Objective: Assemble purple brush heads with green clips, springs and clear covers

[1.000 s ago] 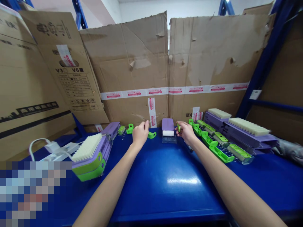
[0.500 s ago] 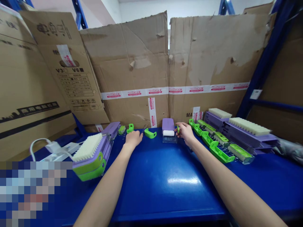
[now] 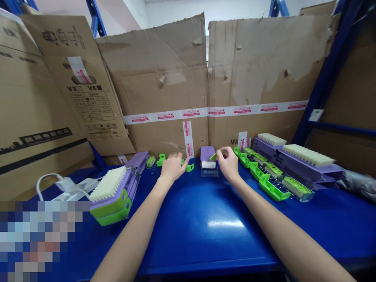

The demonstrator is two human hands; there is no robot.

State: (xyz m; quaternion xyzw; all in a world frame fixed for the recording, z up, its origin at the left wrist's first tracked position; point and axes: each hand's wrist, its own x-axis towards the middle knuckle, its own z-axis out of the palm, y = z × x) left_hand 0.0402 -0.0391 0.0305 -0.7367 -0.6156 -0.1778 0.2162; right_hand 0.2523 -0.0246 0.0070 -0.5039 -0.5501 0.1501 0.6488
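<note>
Pinched between thumb and fingers of my right hand (image 3: 229, 161) is a thin green plastic piece (image 3: 215, 155). It is held beside a purple plastic housing (image 3: 207, 152), which has a white roller-like part (image 3: 208, 165) and a clear cover (image 3: 209, 172) at its near end. My left hand (image 3: 173, 166) is open, fingers apart and palm down, over the table left of the housing. Its thumb reaches toward a curved green cover (image 3: 190, 168), partly hidden behind the hand. Another green part (image 3: 161, 159) lies just left of that hand.
Rows of green covers (image 3: 272, 188), clear-green blocks (image 3: 296, 188) and small springs run along the right. Purple housings with cream bristle pads (image 3: 307, 154) stand beyond them. A similar brush (image 3: 110, 182) and a white power strip (image 3: 79, 188) are left. Cardboard (image 3: 155, 78) walls the back.
My left hand has opened and moved slightly right, toward the curved green cover. The right hand has brought the thin green piece left, closer to the purple housing.
</note>
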